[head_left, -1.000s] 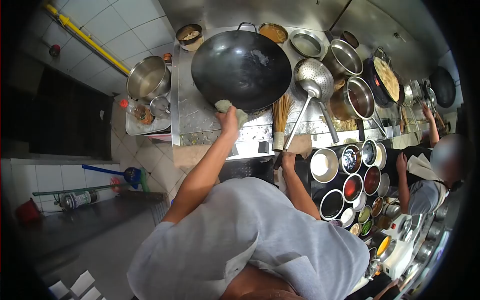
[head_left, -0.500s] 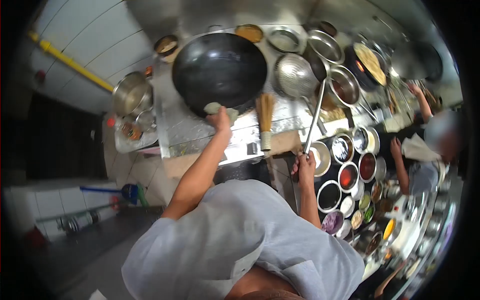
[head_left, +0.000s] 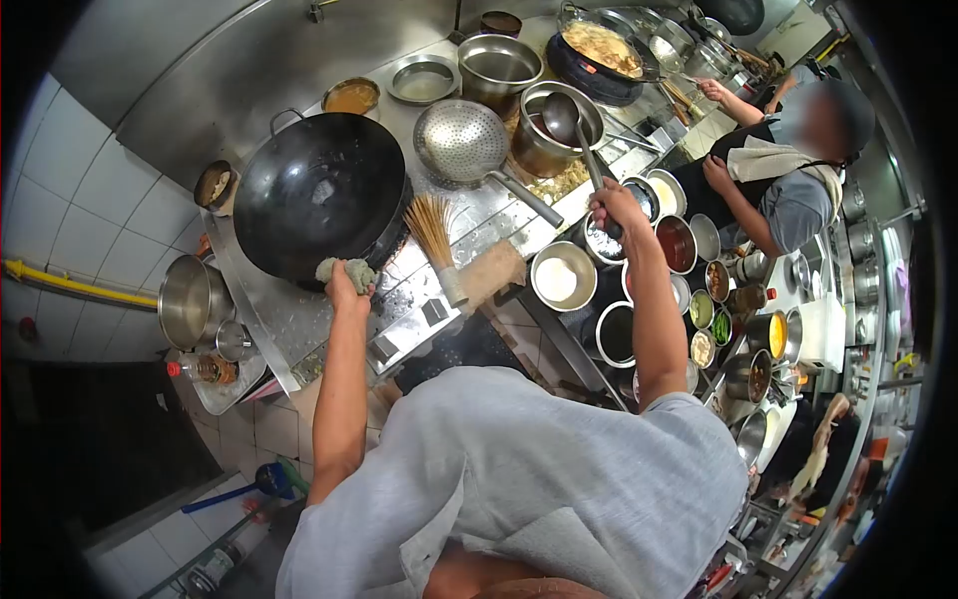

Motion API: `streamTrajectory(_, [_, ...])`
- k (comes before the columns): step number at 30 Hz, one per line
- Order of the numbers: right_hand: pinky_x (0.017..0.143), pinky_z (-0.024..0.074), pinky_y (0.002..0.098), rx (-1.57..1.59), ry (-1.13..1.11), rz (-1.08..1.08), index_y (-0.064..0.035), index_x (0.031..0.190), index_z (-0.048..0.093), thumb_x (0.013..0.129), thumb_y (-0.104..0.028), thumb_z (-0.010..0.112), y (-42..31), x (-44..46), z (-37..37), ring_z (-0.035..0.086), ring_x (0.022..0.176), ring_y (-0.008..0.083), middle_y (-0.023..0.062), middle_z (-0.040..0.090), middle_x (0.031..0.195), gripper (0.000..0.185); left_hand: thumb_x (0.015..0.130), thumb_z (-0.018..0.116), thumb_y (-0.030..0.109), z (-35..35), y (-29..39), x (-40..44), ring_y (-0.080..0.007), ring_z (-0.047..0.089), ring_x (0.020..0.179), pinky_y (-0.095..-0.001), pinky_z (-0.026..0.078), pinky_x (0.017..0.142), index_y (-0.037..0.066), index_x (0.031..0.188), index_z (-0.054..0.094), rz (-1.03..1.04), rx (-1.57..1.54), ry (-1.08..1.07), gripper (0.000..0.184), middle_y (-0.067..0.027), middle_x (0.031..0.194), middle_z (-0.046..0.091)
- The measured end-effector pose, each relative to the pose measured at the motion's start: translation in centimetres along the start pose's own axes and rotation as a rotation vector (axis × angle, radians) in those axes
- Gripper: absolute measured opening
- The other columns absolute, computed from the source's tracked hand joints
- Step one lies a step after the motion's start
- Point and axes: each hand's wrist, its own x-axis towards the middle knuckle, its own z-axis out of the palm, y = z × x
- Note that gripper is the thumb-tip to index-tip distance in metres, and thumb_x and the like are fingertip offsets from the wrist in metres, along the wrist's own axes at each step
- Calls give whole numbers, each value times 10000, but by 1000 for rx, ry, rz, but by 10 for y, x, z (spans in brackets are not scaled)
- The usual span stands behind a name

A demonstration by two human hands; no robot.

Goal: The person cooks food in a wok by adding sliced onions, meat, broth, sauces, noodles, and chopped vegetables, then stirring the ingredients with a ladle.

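My left hand (head_left: 346, 288) is closed on a folded grey-green cloth (head_left: 349, 272) at the near rim of a large black wok (head_left: 319, 205). A small pale patch shows inside the wok. My right hand (head_left: 616, 208) grips the handle of a ladle (head_left: 561, 118), whose bowl is over a steel pot (head_left: 539, 150) of dark liquid. Between the wok and that pot lies a perforated strainer (head_left: 461, 143). The bamboo brush (head_left: 435, 240) rests right of the wok, beside a brown cloth (head_left: 489, 275).
Bowls of sauces and ingredients, among them a white-filled one (head_left: 561, 278), stand right of my body. A co-worker (head_left: 798, 185) is at the upper right near a pan of food (head_left: 602, 50). A steel pot (head_left: 193, 304) and a bottle (head_left: 205, 370) are at left.
The view has turned toward the right. My right hand has moved up and outward with the ladle, whose bowl has gone from the strainer to the pot. My left hand remains on the cloth.
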Motion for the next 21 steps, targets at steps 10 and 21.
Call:
streamTrajectory(10, [375, 399, 204, 360, -103, 140, -60, 961, 460, 991, -91, 490, 3, 8, -17, 453, 486, 36, -9, 501, 723, 52, 975, 584, 492, -83, 10, -22, -229, 652, 858, -420, 495, 603, 162, 1168, 598, -83, 128, -225, 382, -76, 1027, 686])
streamTrajectory(21, [329, 376, 174, 689, -229, 137, -221, 1547, 381, 1032, -74, 458, -12, -136, 25, 385, 437, 23, -25, 412, 731, 542, 877, 651, 361, -224, -61, -36, -445, 494, 1331, -544, 411, 1107, -68, 1506, 358, 168, 1492, 384, 816, -292, 1438, 504])
